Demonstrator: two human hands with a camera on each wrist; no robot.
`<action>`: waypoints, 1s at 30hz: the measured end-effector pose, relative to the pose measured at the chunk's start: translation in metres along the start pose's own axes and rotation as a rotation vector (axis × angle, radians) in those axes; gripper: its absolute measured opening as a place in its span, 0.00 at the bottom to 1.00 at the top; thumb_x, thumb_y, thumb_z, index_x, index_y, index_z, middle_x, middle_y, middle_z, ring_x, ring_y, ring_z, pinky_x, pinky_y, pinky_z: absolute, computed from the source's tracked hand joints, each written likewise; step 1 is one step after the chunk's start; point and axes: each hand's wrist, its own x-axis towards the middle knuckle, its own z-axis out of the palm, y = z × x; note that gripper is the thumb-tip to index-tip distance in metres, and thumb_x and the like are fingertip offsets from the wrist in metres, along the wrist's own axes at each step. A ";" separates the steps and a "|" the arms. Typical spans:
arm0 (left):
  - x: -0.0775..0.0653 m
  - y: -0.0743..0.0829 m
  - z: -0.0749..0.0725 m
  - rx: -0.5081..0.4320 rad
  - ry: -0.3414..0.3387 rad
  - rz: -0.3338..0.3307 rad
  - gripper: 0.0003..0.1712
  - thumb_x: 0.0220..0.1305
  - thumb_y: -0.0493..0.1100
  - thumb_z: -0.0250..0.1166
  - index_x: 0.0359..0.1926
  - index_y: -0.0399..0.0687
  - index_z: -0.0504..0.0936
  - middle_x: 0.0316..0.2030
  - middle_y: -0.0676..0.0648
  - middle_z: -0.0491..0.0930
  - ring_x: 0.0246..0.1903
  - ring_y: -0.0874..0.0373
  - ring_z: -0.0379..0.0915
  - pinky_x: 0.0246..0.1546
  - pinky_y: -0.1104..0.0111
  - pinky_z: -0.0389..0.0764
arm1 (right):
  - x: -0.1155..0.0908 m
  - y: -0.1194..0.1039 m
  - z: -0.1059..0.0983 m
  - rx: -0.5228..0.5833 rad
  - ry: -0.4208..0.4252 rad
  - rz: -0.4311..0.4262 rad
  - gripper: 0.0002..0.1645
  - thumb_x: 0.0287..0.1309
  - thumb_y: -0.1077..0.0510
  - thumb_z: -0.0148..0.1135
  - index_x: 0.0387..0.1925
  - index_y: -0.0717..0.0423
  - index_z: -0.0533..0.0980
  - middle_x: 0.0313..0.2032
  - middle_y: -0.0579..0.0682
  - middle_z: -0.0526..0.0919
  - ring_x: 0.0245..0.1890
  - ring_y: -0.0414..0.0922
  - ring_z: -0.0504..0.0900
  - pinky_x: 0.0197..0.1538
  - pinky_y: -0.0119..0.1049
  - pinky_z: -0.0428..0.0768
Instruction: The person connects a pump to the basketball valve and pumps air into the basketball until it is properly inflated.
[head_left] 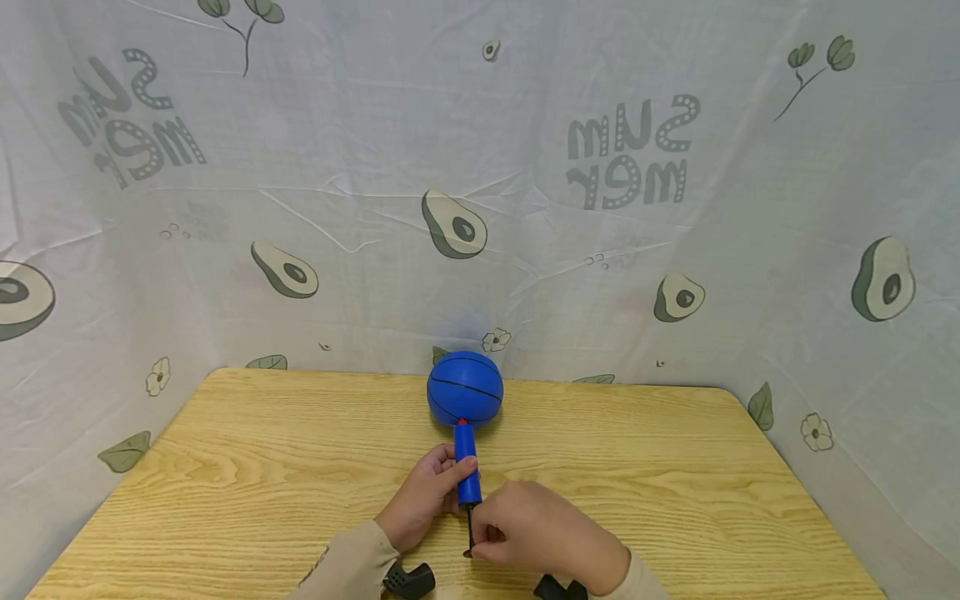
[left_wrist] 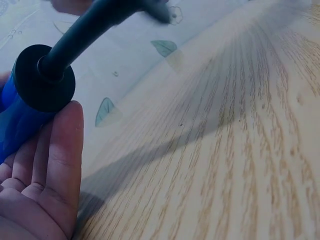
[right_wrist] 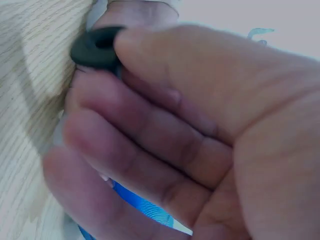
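Observation:
A blue ball [head_left: 465, 385] with black lines sits toward the back of the table. Against its near side is the red tip of a blue hand pump [head_left: 465, 440], which points away from the person. My left hand [head_left: 422, 502] grips the barrel, thumb across the top. From the barrel's black end cap [left_wrist: 42, 92] a black rod [head_left: 470, 527] sticks out toward the person. My right hand [head_left: 536, 527] pinches the pump's black handle [right_wrist: 95, 54] at the end of that rod, with thumb and forefinger at its edge and the other fingers curled.
The wood-grain table [head_left: 300, 433] ends in front of a white curtain [head_left: 375, 317] printed with avocados and leaves. Black wrist-worn pieces show by the left sleeve [head_left: 348, 562] and under the right wrist.

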 end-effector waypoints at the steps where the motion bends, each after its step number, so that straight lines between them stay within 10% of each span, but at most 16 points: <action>1: 0.000 0.000 0.000 0.003 -0.001 -0.001 0.27 0.75 0.51 0.64 0.59 0.36 0.67 0.39 0.49 0.81 0.34 0.60 0.78 0.32 0.69 0.80 | 0.000 0.001 0.000 -0.006 0.017 0.002 0.10 0.61 0.56 0.75 0.25 0.43 0.83 0.22 0.28 0.76 0.22 0.24 0.71 0.29 0.20 0.72; 11: -0.001 0.001 0.000 0.025 -0.002 0.002 0.27 0.75 0.52 0.64 0.59 0.35 0.67 0.38 0.49 0.80 0.33 0.61 0.76 0.32 0.71 0.78 | 0.002 0.005 0.000 -0.025 0.094 -0.029 0.09 0.63 0.55 0.73 0.27 0.46 0.84 0.25 0.30 0.80 0.24 0.24 0.70 0.30 0.20 0.71; 30: -0.001 -0.001 0.000 0.045 -0.009 0.016 0.26 0.76 0.52 0.63 0.58 0.35 0.69 0.41 0.48 0.82 0.36 0.59 0.79 0.33 0.69 0.80 | -0.005 -0.012 0.006 0.015 -0.222 -0.156 0.07 0.66 0.52 0.68 0.30 0.43 0.85 0.23 0.25 0.75 0.24 0.20 0.71 0.30 0.16 0.72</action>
